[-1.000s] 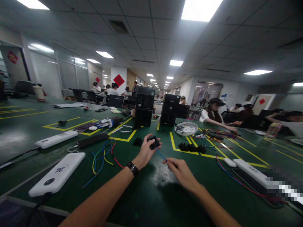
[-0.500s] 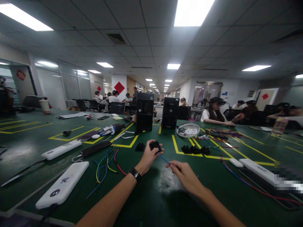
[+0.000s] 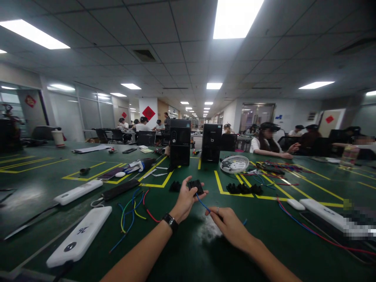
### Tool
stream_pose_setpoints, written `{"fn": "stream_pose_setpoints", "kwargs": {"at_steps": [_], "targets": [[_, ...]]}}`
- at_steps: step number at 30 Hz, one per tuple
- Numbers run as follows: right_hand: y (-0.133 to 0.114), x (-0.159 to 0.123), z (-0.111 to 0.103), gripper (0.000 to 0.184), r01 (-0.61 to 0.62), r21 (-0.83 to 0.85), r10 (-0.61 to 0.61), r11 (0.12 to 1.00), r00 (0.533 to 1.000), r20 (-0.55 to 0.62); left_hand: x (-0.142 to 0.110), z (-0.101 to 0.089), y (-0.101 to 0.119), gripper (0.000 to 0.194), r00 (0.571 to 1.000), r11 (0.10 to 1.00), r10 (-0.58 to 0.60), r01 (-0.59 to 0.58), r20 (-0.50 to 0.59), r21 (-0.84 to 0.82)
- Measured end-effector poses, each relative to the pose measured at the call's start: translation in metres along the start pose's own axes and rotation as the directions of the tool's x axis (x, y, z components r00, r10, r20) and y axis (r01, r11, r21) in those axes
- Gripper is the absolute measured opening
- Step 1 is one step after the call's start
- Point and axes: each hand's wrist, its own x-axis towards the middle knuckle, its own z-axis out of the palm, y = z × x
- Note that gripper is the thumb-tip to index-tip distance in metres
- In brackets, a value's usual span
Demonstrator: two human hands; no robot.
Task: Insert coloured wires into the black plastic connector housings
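My left hand (image 3: 185, 199), with a dark watch on its wrist, is closed on a small black block (image 3: 196, 186) that looks like a connector or terminal piece. A blue wire (image 3: 203, 202) runs from the block to my right hand (image 3: 227, 221). Thumb and fingers of that hand pinch the wire, and its far end pokes out to the right. Whether the wire sits inside the block is too small to tell. Left of my hands lie loose blue, green, yellow and red wires (image 3: 151, 210). Black blocks (image 3: 245, 189) like the held one stand in a row at the right.
Two black computer towers (image 3: 180, 147) stand ahead. A white basket (image 3: 234, 164) and a heap of coloured wires (image 3: 279, 167) lie at the right. White power banks (image 3: 80, 235) flank me on the green table (image 3: 188, 254). A person (image 3: 268, 143) sits across at the right.
The view has tilted up slightly, so the table sits a little lower. My left hand has turned the black block a little, its fingers more extended. Both hands keep their hold.
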Motion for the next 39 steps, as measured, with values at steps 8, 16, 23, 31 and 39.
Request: {"fn": "stream_pose_setpoints", "kwargs": {"at_steps": [8,16,23,31,39], "targets": [[-0.005,0.0,0.001,0.025,-0.038,-0.079,0.035,0.996,0.999,-0.041,-0.005,0.008,-0.007,0.061,1.0,1.0,-0.024,0.024,0.006,-0.011],[0.0,0.005,0.013,0.034,-0.066,0.062,0.071,0.996,0.994,-0.085,-0.008,0.02,-0.02,0.064,0.988,0.975,-0.139,0.124,-0.072,-0.187],[0.008,0.005,0.017,0.032,-0.098,0.11,0.103,0.989,0.994,-0.036,-0.005,0.012,-0.01,0.044,0.988,0.97,-0.149,0.14,-0.034,-0.199],[0.0,0.003,0.024,0.031,-0.06,0.15,0.057,0.987,0.998,0.021,0.002,0.012,-0.014,0.032,0.982,0.993,-0.079,0.063,-0.169,-0.098],[-0.006,0.007,0.008,0.042,-0.045,-0.01,0.041,0.999,0.971,-0.236,0.004,0.022,-0.019,0.035,0.96,0.995,-0.017,-0.011,-0.279,-0.098]]}}
